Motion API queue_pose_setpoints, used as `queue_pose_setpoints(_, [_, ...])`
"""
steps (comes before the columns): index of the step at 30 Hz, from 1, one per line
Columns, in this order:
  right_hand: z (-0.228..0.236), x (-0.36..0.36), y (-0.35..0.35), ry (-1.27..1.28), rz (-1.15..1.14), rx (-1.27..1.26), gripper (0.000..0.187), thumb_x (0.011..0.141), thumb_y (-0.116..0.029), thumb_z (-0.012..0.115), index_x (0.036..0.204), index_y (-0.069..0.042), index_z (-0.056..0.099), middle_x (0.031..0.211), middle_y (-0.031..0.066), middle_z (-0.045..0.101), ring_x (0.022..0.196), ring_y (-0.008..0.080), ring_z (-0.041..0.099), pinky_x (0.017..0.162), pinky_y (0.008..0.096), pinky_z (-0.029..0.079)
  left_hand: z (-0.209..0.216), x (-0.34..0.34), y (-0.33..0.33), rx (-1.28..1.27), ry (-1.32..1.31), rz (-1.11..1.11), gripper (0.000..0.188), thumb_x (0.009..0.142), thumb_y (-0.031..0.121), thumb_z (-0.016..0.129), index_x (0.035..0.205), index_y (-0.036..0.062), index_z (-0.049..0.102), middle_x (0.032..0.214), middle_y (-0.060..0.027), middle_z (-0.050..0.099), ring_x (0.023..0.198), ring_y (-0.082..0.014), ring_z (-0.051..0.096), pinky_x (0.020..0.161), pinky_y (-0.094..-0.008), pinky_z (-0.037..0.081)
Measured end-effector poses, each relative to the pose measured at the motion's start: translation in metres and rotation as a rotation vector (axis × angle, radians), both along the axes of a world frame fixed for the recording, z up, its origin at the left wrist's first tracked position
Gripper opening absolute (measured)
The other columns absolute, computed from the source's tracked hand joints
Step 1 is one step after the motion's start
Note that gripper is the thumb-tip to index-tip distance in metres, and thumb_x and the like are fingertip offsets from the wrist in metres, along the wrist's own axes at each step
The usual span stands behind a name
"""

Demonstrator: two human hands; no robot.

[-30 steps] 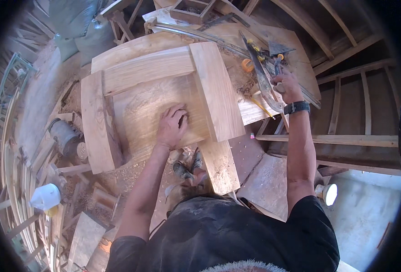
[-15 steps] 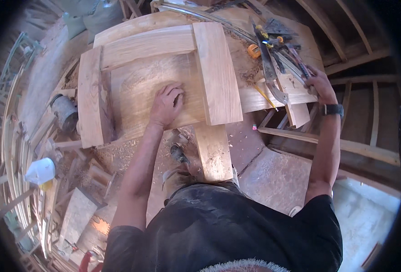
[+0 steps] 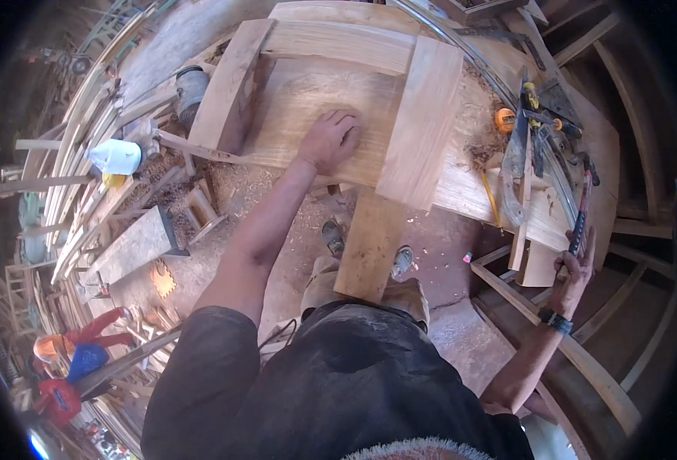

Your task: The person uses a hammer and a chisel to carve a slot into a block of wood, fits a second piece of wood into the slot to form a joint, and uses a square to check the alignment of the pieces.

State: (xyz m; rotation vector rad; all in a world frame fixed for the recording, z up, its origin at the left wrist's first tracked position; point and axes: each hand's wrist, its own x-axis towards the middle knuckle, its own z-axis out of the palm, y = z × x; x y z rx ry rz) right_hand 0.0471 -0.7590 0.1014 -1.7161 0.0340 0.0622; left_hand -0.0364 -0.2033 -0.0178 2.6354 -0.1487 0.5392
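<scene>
My left hand [image 3: 331, 142] rests on the bare wooden panel [image 3: 300, 100] inside a frame of thick boards, its fingers loosely bent and nothing visible in them. Right of it lies the frame's wide side board [image 3: 422, 123]; the opposite side board [image 3: 233, 84] is on the left. My right hand [image 3: 574, 268], a dark watch on its wrist, is closed around the lower end of a hammer [image 3: 581, 218] with a red and dark handle. The hammer points away from me, its dark head at the far end. A hand saw [image 3: 516, 165] lies left of it.
An orange tape measure [image 3: 504, 119], yellow-handled tools and a yellow pencil [image 3: 491, 198] lie among shavings on the bench. A plank [image 3: 369, 245] juts from under the frame towards me. Wooden framing [image 3: 583, 368] stands at right. A white jug [image 3: 114, 157] and timber are at left.
My view has turned, so the bench sits further right. My right hand has drawn nearer to me with the hammer, away from the pile of tools. My left hand stays on the panel.
</scene>
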Motion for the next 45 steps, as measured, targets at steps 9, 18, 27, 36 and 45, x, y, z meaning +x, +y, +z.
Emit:
queue_pose_setpoints(9, [-0.024, 0.007, 0.0, -0.058, -0.161, 0.036, 0.093, 0.081, 0.0, 0.061, 0.164, -0.004, 0.018, 0.112, 0.0091, 0.061, 0.067, 0.0094, 0.055, 0.051, 0.0226, 0.044, -0.012, -0.018, 0.007, 0.024, 0.03, 0.047, 0.023, 0.091, 0.02, 0.064, 0.108, 0.0039, 0.064, 0.115, -0.0182, 0.066, 0.112, -0.0383, 0.061, 0.099, -0.0488, 0.047])
queue_pose_setpoints(18, [-0.082, 0.034, -0.025, 0.034, -0.305, 0.155, 0.098, 0.081, 0.007, 0.059, 0.166, -0.014, 0.015, 0.105, 0.007, 0.058, 0.063, 0.0119, 0.057, 0.046, 0.0239, 0.043, 0.008, -0.006, -0.008, -0.085, -0.033, -0.018, 0.025, 0.086, 0.016, 0.068, 0.109, 0.0057, 0.066, 0.123, -0.0153, 0.066, 0.116, -0.0365, 0.061, 0.104, -0.0457, 0.046])
queue_pose_setpoints(27, [-0.105, 0.066, -0.019, 0.117, -0.087, -0.434, 0.056, 0.081, -0.013, 0.067, 0.135, -0.004, 0.054, 0.09, 0.0097, 0.065, 0.072, 0.0218, 0.065, 0.063, 0.0343, 0.055, -0.002, -0.018, -0.001, -0.095, -0.036, 0.1, 0.021, 0.086, 0.012, 0.069, 0.105, 0.0051, 0.066, 0.121, -0.0146, 0.067, 0.115, -0.0351, 0.061, 0.099, -0.0433, 0.051])
queue_pose_setpoints(36, [-0.069, 0.116, 0.038, -0.697, -0.252, -0.952, 0.053, 0.092, -0.025, 0.069, 0.139, -0.003, 0.059, 0.143, 0.0277, 0.054, 0.13, 0.0458, 0.052, 0.11, 0.052, 0.042, -0.002, -0.012, -0.013, -0.25, 0.037, 0.368, 0.025, 0.086, 0.011, 0.068, 0.11, 0.0054, 0.066, 0.125, -0.0139, 0.067, 0.116, -0.0366, 0.061, 0.1, -0.0437, 0.05])
queue_pose_setpoints(45, [-0.04, 0.322, 0.256, -0.912, 0.373, -0.692, 0.044, 0.092, -0.021, 0.07, 0.133, -0.004, 0.064, 0.139, 0.0183, 0.06, 0.123, 0.0374, 0.06, 0.105, 0.0448, 0.049, -0.006, -0.002, -0.013, -0.131, 0.053, 0.375, 0.023, 0.085, 0.009, 0.069, 0.108, 0.0066, 0.066, 0.125, -0.0128, 0.067, 0.116, -0.0362, 0.061, 0.099, -0.0444, 0.051])
